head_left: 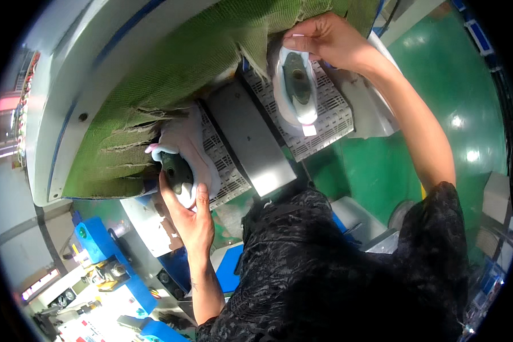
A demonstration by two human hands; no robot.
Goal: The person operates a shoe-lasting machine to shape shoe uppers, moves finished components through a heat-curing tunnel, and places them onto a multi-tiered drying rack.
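Two pale shoe uppers stretched over dark green lasts stand on slotted conveyor belts. My left hand (192, 219) is closed round the heel end of the left shoe upper (204, 165), thumb on one side and fingers on the other. The last (178, 170) shows in its opening, and its front part lies at the torn edge of a green mesh curtain (171, 91). Over at the right, the second shoe upper (280, 94) sits with a white tab at its near end. My right hand (330, 44) pinches its far rim, beside the last (298, 80); some fingertips are hidden.
A left slotted belt (225, 179) and a right slotted belt (330, 117) flank a grey metal plate (248, 137). The machine's pale housing (68, 108) arches above the curtain. Blue equipment (111, 253) stands at lower left. Green floor (439, 97) lies to the right.
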